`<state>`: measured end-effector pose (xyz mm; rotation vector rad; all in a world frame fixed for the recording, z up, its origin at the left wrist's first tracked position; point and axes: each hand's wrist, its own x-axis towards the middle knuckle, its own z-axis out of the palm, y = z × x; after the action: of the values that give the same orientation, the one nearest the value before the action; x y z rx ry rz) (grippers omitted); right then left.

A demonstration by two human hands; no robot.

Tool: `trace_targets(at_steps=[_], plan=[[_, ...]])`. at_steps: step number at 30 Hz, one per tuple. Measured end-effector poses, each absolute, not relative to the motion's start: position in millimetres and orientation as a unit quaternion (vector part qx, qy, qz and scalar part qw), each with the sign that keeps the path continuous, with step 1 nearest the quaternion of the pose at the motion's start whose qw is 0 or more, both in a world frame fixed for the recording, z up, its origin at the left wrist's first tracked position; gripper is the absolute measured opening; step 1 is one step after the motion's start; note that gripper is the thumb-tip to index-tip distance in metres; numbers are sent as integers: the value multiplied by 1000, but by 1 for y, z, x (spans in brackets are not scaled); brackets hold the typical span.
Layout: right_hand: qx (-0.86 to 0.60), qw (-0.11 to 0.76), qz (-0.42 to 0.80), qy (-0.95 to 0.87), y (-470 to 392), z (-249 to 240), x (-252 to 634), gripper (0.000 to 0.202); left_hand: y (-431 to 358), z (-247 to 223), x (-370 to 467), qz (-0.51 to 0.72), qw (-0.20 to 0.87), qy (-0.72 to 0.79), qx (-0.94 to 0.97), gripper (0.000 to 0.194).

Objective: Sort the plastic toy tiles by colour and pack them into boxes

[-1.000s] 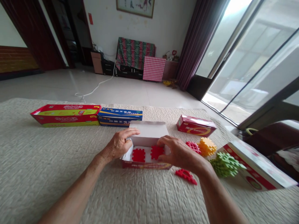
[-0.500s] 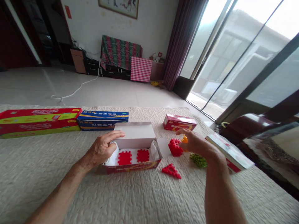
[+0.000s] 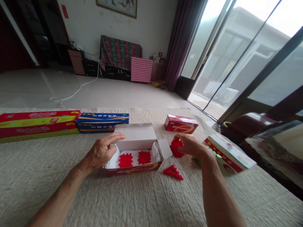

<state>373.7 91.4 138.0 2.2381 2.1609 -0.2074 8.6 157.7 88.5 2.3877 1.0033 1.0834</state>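
Observation:
My left hand [image 3: 104,149] grips the left end of an open red-and-white carton [image 3: 137,170], its fingers over the back corner and the thumb at the side. Inside, two flat red square pieces with toothed edges, a left square [image 3: 125,160] and a right square [image 3: 144,157], lie on white lining. To the right of the carton, my right hand [image 3: 189,145] has its fingers closed on the right side of a red interlocking block [image 3: 176,148]; the hand partly covers it. A red triangular piece [image 3: 173,172] lies nearer to me. Green pieces [image 3: 196,161] show partly behind my right wrist.
A closed red box [image 3: 181,124] stands beyond my right hand, and a white-and-red box [image 3: 229,154] lies to its right. A blue box [image 3: 102,122] and a long red-and-green box [image 3: 39,125] line the far left of the quilted cover [image 3: 132,201].
My right hand has moved left and down onto the red block, with its fingers drawing together. The orange piece is now mostly hidden behind it. My left hand stays on the carton.

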Motion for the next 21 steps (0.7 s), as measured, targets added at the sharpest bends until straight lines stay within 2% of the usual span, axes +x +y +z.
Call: trace_targets(at_steps=[7, 11, 14, 21], plan=[[700, -116, -41, 704, 79, 156, 375, 44, 159, 86, 8, 388, 173, 341, 839, 47], [627, -208, -15, 750, 73, 169, 335, 39, 160, 85, 8, 392, 182, 340, 835, 48], [561, -250, -46, 788, 71, 169, 291, 32, 160, 85, 8, 397, 185, 339, 832, 49], [531, -168, -137, 819, 82, 150, 219, 33, 159, 85, 9, 403, 185, 333, 832, 52]])
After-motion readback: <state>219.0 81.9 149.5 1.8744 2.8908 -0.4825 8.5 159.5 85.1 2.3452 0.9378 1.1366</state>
